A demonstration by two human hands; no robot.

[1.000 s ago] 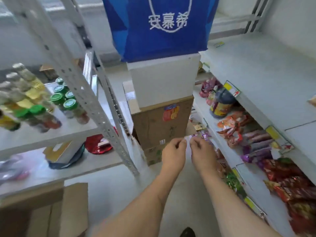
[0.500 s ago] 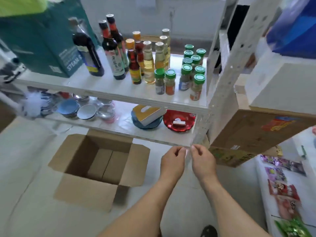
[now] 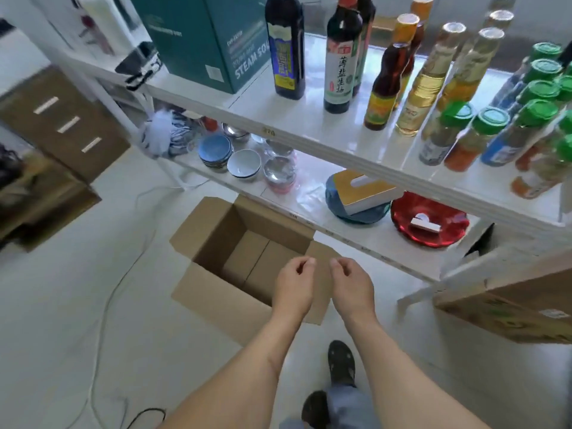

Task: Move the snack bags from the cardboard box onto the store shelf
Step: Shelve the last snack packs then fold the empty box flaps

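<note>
Head view. Both bare forearms extend forward and down, side by side, over the open brown cardboard box (image 3: pixel 244 261) standing on the pale floor. The left hand (image 3: pixel 294 286) and the right hand (image 3: pixel 353 287) hang palm-down, close together but apart, fingers loosely curled and grasping nothing. The visible part of the box interior shows bare cardboard; no snack bags can be seen there. Behind the box stands a white metal shelf unit (image 3: pixel 340 140) carrying tall glass sauce bottles (image 3: pixel 339 57).
</note>
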